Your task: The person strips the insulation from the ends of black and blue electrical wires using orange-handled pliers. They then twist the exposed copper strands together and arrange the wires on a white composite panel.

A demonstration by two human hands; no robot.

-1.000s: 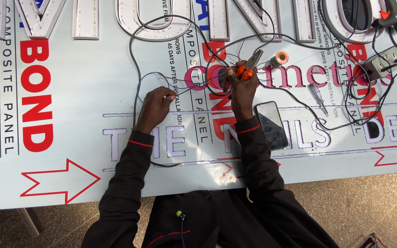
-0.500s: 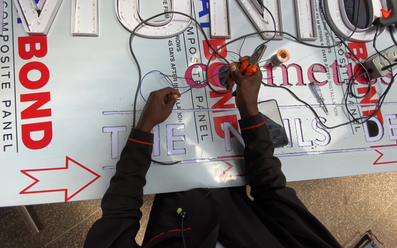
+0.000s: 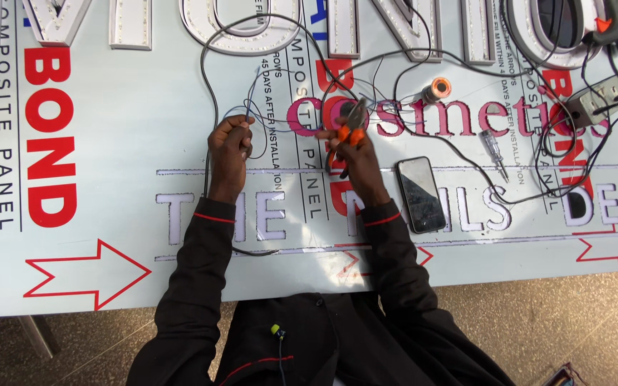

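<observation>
Pliers (image 3: pixel 350 125) gripped by right fingers (image 3: pixel 348 146), left fingers (image 3: pixel 234 132) pinching wire (image 3: pixel 252 107); phone (image 3: pixel 420 194) beside.

A sign-making workshop: raised channel letters (image 3: pixel 234 28), tangled wires (image 3: pixel 466 154) and a composite sign panel (image 3: pixel 123 143).

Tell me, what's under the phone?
The phone lies flat on the white sign panel, across a grey outline line and beside pale cut-out letters. Whatever print sits directly beneath it is covered, so that can't be seen.
</observation>
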